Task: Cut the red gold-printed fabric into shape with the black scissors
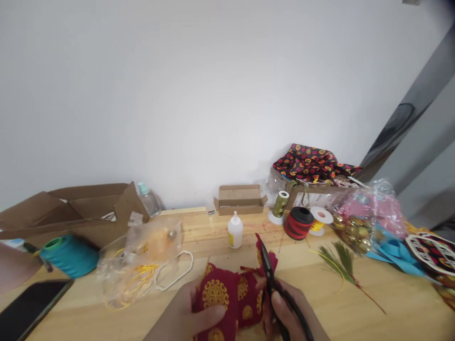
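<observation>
Dark red cloth with gold round patterns [215, 294] is pinched in my left hand [194, 308], the thumb lying across its front. Black-handled scissors [269, 270] are gripped in my right hand [289, 308], blades pointing up and away from me. A narrow piece of the same cloth rises beside the blades; I cannot tell whether it is fully cut off. Behind the cloth stands a white glue bottle [235, 231] with a yellow label. To the right of my right hand lies a green tassel-like sprig [339, 258] with a red stem.
At left are a cardboard box [88, 203], a teal thread cone [71, 255], a phone [33, 305] and a plastic bag with yellow cord [142, 255]. Toward the right are a red and black spool [299, 223], yellow ribbon spool [321, 217], bagged gold bells [357, 234] and blue ribbon [398, 255].
</observation>
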The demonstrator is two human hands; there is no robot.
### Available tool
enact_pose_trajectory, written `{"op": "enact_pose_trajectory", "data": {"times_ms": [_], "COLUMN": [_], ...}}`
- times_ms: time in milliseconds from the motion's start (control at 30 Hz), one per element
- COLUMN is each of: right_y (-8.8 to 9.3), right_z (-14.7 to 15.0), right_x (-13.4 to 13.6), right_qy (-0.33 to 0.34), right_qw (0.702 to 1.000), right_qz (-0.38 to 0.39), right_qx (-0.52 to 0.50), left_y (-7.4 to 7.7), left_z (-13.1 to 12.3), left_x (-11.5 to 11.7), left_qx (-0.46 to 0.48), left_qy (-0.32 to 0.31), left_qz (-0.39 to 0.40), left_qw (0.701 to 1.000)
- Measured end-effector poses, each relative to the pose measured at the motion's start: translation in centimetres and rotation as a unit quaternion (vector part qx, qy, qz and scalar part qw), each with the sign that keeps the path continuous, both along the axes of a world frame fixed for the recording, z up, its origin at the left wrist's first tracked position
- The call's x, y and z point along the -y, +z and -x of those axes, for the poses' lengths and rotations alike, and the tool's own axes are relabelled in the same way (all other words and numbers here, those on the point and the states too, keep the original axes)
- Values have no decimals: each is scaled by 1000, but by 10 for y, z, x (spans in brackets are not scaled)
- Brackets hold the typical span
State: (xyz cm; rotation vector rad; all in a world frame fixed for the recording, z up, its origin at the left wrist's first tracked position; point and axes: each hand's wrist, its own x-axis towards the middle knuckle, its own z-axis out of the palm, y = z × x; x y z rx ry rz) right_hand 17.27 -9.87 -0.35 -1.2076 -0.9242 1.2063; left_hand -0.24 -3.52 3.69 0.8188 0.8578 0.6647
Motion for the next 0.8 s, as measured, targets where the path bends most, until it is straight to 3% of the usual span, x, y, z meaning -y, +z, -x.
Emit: {"op": "enact_pose_trajectory", "data": {"times_ms": [100,167,267,333,467,567,667,800], "right_y": [11,18,20,15,-2,-12,-15,-20], "right_z": [-1,3,8,8,9,19,41,70], "right_x": [-13,-21,-28,-29,-26,-24,-25,-26], "right_qy": [60,75,84,64,-81,-200,-275,-313], "right_qw": [995,993,994,996,996,974,952,939], "right_qz": [-84,-91,-65,-51,-31,-29,-37,-52], "right_qx": [17,2,-28,-34,-36,-99,-128,-137], "left_y": [3,6,10,12,7,-6,-23,-28], "left_z": [-4,-7,-6,-3,4,1,-15,-39], "left_x": [-2,-5,-11,-16,-18,-6,11,22], "left_qx": [-20,-90,-189,-190,-126,13,162,180], "left_qy": [-143,-211,-253,-251,-154,-36,109,258], "left_qz": [-53,-93,-142,-140,-75,13,71,97], "left_qw": [988,969,938,939,977,999,978,944]}}
